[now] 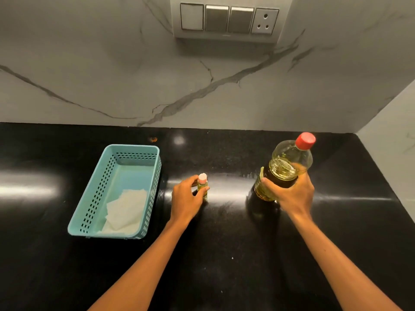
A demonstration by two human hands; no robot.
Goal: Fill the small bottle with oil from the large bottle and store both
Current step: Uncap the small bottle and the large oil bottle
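Observation:
A small clear bottle [202,186] with a pale pink cap stands upright on the black counter [224,254], yellow oil inside it. My left hand [186,199] holds it from the left, thumb and fingers curled round its body. To the right, a large clear oil bottle [286,167] with a red cap [305,140] leans slightly right. My right hand [292,194] grips its lower body from the front, hiding part of its base.
A light blue perforated plastic basket [94,198] sits on the counter at the left, with white folded paper [125,209] inside. A marble wall rises behind, carrying a switch panel [229,19]. A side wall closes the right end of the counter.

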